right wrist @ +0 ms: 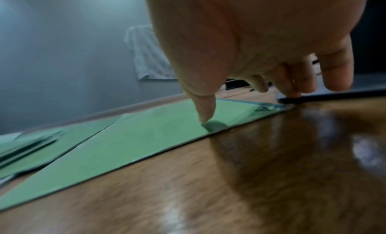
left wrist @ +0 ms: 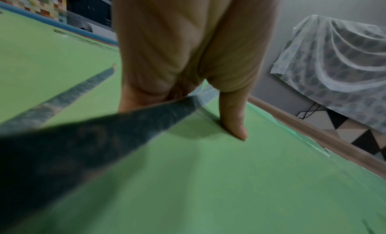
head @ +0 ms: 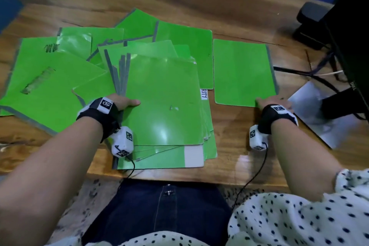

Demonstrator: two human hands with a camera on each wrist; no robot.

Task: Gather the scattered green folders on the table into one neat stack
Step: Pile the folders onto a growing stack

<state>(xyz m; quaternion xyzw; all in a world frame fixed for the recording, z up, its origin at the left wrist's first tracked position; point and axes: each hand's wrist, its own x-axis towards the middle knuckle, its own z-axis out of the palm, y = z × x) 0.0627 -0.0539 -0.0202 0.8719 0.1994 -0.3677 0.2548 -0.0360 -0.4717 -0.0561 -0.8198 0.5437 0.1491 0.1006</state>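
On the table [head: 229, 168], a stack [head: 165, 106] of folders sits at centre frame near the front edge, with a loose spread [head: 50, 78] overlapping to its left and behind it. A single folder [head: 243, 72] lies apart to the right. The left hand [head: 123, 103] rests on the stack's left edge; the right hand [head: 273, 101] touches the single folder's lower right corner. A monitor [head: 351, 46] stands at far right.
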